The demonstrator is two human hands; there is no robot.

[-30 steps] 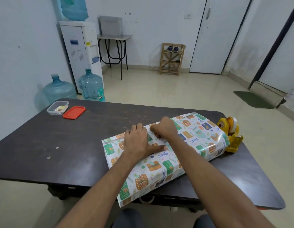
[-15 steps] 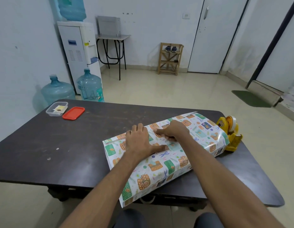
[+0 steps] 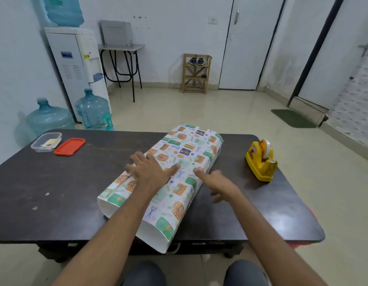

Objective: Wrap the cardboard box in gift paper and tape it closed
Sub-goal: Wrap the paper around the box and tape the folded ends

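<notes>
The box is fully hidden under patterned gift paper (image 3: pixel 185 153), which forms a long tube lying diagonally across the dark table (image 3: pixel 55 182). Both ends of the paper tube stand open; the near end hangs over the table's front edge. My left hand (image 3: pixel 150 172) lies flat on the paper's top, fingers spread, pressing the overlap down. Off the paper, my right hand (image 3: pixel 218 182) hovers just beside the tube's right flank with loose fingers and holds nothing. A yellow tape dispenser (image 3: pixel 261 161) with a roll of clear tape stands on the table at the right.
At the table's far left sit a clear plastic container (image 3: pixel 46 141) and its red lid (image 3: pixel 69 146). Beyond the table are water jugs (image 3: pixel 94 110), a water dispenser (image 3: pixel 76 67), a small wooden rack (image 3: pixel 196 73) and a closed door.
The wrapped tube has swung from lying across the table to pointing away from me. My right hand has come off the top of the paper and moved right; the left hand stays pressed on it.
</notes>
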